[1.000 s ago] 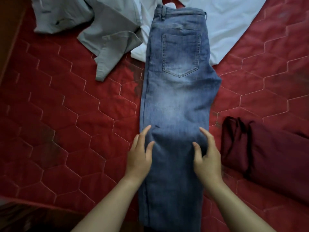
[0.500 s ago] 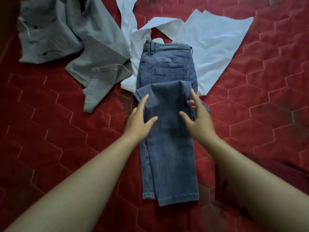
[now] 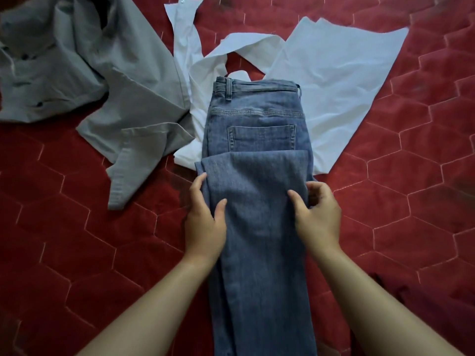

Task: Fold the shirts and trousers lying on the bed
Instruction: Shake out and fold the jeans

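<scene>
Head cam: the jeans lie mid-bed, long axis running straight away from the person, waistband at the far end on the white shirt (grey shirt off left). Legs are doubled up over the seat. The left hand and right hand each grip a side edge of that top layer, I'd guess to keep the fold square.

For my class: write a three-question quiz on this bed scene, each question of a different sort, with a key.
1. True or false: the jeans lie partly on the white shirt.
2. Which lies left of the jeans? A grey shirt; B yellow towel; C black jacket.
3. Fill the gap: the left hand and right hand hold the jeans at their two ___ edges.
Key: 1 true; 2 A; 3 side.
</scene>
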`<action>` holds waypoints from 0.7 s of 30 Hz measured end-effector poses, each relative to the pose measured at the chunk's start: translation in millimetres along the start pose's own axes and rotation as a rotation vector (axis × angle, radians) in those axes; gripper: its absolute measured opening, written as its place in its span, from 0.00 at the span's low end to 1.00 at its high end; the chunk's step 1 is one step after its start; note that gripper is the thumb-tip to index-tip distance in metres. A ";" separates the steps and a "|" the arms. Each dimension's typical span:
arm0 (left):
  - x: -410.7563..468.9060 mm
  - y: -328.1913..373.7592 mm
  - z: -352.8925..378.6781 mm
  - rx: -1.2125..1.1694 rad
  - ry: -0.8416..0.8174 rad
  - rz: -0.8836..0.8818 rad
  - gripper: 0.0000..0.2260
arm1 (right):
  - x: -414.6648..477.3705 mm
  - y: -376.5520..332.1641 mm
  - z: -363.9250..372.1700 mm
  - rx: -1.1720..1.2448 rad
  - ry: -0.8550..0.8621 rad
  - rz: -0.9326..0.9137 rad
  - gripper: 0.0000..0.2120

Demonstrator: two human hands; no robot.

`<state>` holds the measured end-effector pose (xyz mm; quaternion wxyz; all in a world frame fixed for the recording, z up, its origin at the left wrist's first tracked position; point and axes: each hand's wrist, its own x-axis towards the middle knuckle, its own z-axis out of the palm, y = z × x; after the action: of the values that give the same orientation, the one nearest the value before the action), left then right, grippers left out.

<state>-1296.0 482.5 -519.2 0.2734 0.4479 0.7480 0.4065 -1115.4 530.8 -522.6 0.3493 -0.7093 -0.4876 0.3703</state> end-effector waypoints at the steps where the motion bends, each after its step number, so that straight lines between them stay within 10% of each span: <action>1: 6.9 6.0 -2.3 -0.008 0.013 0.057 0.23 | 2.5 -5.1 -2.8 0.040 0.044 -0.025 0.08; 6: 97.0 58.8 -7.3 -0.038 0.130 0.263 0.14 | 67.3 -61.8 -0.5 0.134 0.126 -0.152 0.09; 10: 161.3 68.1 -1.1 0.005 -0.078 -0.023 0.30 | 123.2 -84.2 9.4 0.038 0.046 -0.140 0.15; 14: 124.2 20.3 14.6 0.356 -0.215 -0.180 0.36 | 94.6 -32.8 20.9 -0.353 -0.207 -0.056 0.33; 21: 68.9 -14.5 27.5 0.304 -0.076 -0.089 0.29 | 60.6 5.8 21.4 -0.501 -0.141 -0.172 0.33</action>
<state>-1312.1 550.1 -549.0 0.2481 0.4655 0.8092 0.2588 -1116.3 589.7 -549.1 0.1581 -0.7020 -0.6456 0.2556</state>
